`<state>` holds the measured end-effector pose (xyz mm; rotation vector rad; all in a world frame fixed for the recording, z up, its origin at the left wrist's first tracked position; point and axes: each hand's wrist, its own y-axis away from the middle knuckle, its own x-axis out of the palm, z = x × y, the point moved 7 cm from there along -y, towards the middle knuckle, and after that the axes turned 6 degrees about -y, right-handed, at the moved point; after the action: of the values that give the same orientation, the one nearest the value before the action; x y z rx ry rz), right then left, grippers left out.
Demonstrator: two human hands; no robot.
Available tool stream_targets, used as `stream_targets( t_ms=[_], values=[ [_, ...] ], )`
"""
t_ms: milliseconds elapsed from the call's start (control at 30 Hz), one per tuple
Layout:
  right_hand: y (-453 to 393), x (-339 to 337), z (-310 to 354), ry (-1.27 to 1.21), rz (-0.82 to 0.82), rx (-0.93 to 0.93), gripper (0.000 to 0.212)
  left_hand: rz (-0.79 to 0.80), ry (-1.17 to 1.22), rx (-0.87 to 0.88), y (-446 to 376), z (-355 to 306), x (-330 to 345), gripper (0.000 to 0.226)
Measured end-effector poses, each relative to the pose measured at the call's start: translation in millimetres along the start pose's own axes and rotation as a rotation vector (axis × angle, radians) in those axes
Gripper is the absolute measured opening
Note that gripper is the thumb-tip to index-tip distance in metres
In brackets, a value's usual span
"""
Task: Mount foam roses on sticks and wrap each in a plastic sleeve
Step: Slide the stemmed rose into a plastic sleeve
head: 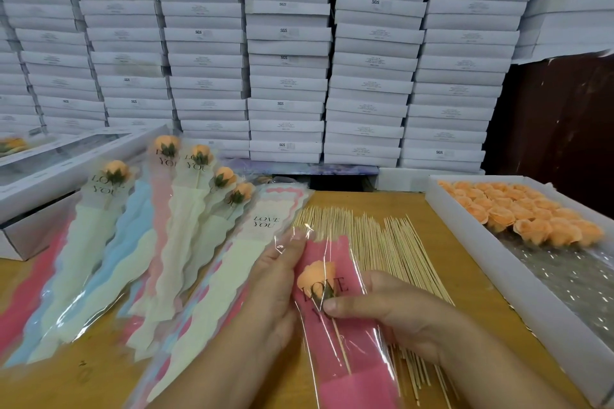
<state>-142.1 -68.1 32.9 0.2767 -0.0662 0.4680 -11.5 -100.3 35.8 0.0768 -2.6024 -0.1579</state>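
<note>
Five sleeved roses (199, 156) are laid at left on the worktop (465, 276). A sixth rose (317, 276), on its stick, is held inside a pink sleeve (345, 342) by both hands: left hand (275, 289) on the sleeve edge, right hand (392, 309) pinching the calyx. Many sticks (375, 242) and a tray of roses (531, 222) remain.

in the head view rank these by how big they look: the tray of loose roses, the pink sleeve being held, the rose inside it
1. Tray of loose roses, the largest, though part of it is cut off at the right edge.
2. Pink sleeve, long but narrower, and nearest the camera.
3. Rose inside the sleeve, clearly the smallest.
</note>
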Motion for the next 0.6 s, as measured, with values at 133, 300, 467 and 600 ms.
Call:
stream_targets(
  t_ms=[133,300,467,600],
  values=[
    [-3,-6,-1,-0.012,-0.065,-0.027,0.028,0.029,-0.042,-0.016,0,0,2,0.040],
    [-7,-27,10,-0.099,-0.198,-0.152,0.015,0.209,-0.189,-0.119,10,9,13,0.042],
    [-9,-55,12,-0.202,-0.365,-0.233,0.023,0.401,-0.384,-0.298,23,31,21,0.051],
    [-10,-68,12,-0.280,-0.435,-0.268,0.021,0.509,-0.530,-0.383,30,39,22,0.044]
  ],
)
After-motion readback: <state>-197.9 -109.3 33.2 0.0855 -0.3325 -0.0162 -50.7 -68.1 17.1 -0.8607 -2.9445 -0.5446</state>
